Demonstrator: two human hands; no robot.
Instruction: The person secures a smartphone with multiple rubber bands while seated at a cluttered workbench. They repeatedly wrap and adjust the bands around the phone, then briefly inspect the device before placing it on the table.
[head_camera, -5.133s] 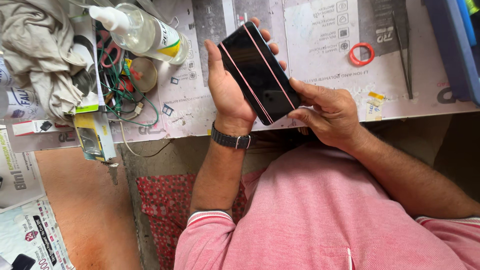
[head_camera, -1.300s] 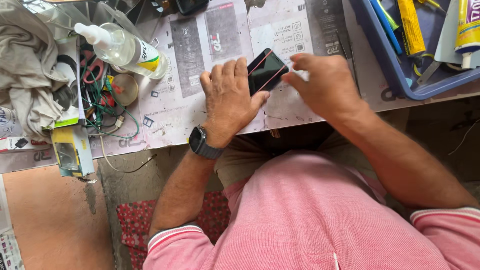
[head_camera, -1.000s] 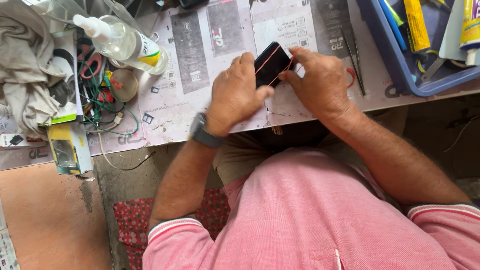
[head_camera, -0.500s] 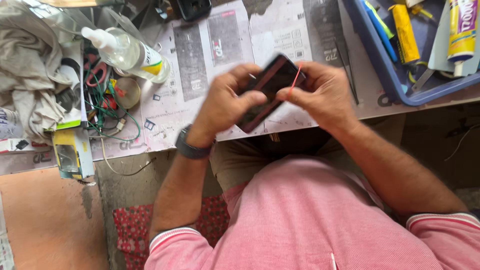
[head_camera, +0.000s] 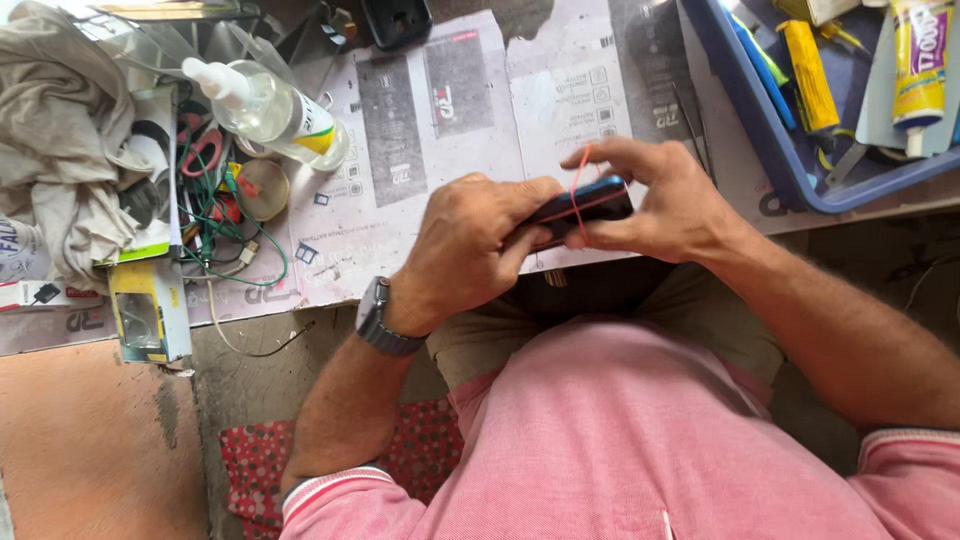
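Most of the phone (head_camera: 575, 207) is lost under both hands — the blue tray (head_camera: 745, 110) runs off the edge.

left hand (head_camera: 470, 240) and right hand (head_camera: 668, 205) gripping black phone (head_camera: 580, 203), red rubber band (head_camera: 577, 190) around it

head cam | looks steeply down | close over hands, lap, near table (head_camera: 450, 120) edge

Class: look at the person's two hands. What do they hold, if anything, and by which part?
Both hands grip a dark phone: the left hand by its left end, the right hand by its right end, a finger hooked under a red rubber band.
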